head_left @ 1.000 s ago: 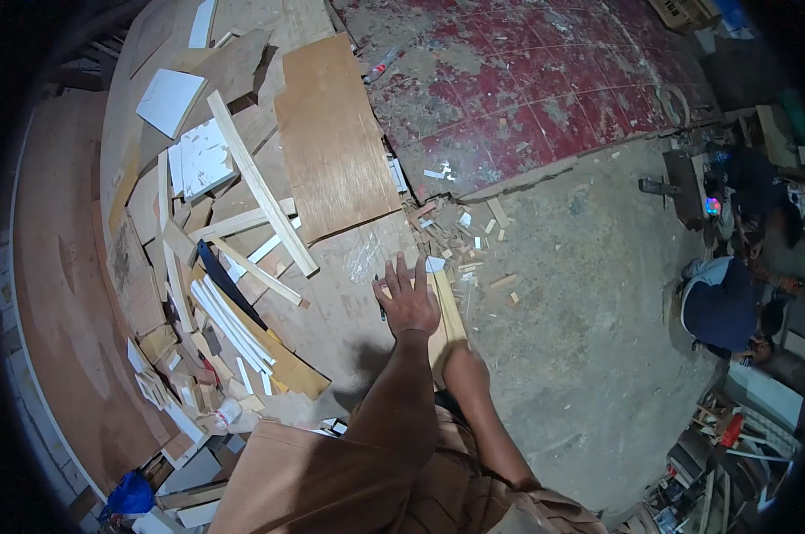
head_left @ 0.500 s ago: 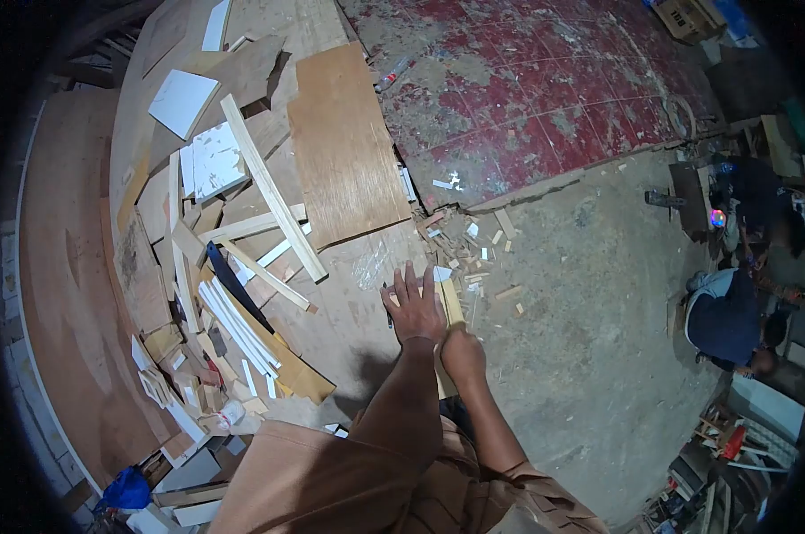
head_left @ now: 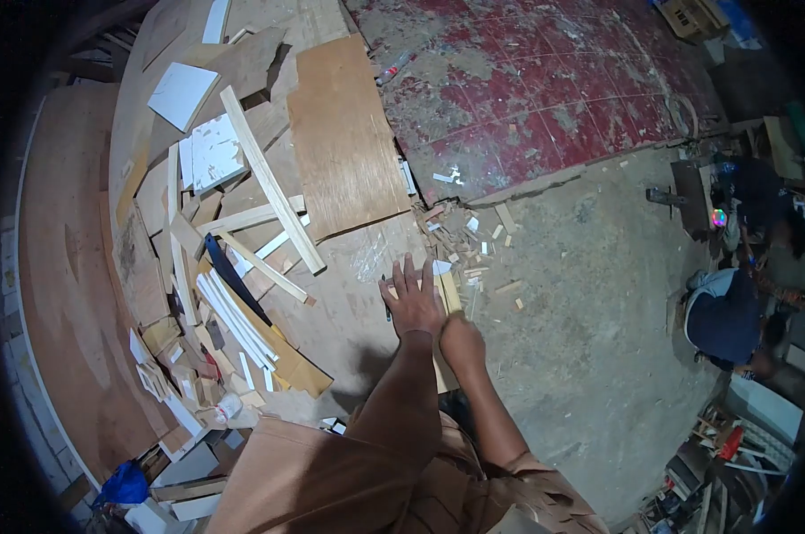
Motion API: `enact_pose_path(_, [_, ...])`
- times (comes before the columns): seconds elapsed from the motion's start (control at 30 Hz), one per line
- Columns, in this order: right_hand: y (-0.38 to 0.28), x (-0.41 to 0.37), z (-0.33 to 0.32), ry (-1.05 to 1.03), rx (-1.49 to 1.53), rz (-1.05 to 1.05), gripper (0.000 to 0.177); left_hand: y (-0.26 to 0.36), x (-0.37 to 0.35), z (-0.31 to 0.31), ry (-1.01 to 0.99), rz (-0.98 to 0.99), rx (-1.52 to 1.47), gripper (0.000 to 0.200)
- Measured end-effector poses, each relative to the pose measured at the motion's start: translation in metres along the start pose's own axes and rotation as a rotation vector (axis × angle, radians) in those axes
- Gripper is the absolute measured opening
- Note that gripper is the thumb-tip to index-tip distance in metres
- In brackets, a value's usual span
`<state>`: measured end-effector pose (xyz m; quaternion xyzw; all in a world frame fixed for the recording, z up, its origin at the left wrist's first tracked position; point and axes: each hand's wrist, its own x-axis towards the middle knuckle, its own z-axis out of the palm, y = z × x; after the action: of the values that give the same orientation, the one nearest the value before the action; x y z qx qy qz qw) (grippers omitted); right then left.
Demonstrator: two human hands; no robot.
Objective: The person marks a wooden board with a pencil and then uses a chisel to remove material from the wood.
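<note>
My left hand (head_left: 416,303) lies with fingers spread on a pale wood piece at the edge of the plywood work surface (head_left: 344,307). Just right of it, my right hand (head_left: 462,343) is closed beside a yellowish wood strip (head_left: 449,292); what its fingers grip is hidden. A small white piece (head_left: 441,267) sits at the strip's far end. A thin dark pen-like object (head_left: 387,307) shows by my left fingers.
Plywood sheet (head_left: 349,142), wood strips (head_left: 273,182) and white strips (head_left: 235,320) lie ahead and left. Small offcuts (head_left: 478,254) are scattered on the concrete floor (head_left: 580,311). Two people (head_left: 723,316) crouch at the right.
My right hand has shifted slightly up and left beside the strip. My left hand stays spread in nearly the same place. The view has moved slightly.
</note>
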<state>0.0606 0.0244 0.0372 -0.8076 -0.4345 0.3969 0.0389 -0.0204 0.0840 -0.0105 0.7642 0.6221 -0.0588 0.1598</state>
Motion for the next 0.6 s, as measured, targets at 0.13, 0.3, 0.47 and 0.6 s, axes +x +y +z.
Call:
enact_pose_path(0.13, [-0.003,-0.012,-0.002,0.002,0.025,0.044,0.019,0.003,-0.001,-0.008,0.021,0.0,-0.009,0.064])
enact_pose_path(0.3, [0.014,-0.097,-0.026,-0.118,-0.012,0.107,0.021,0.003,0.0,-0.009,0.02,0.004,-0.027,0.066])
enact_pose_path(0.47, [0.027,-0.101,-0.028,-0.133,-0.038,0.101,0.021,0.002,0.001,-0.009,-0.009,0.0,-0.014,0.066])
enact_pose_path(0.6, [0.029,-0.103,-0.016,-0.098,-0.022,0.07,0.02,0.001,-0.001,-0.005,0.015,-0.013,0.048,0.065])
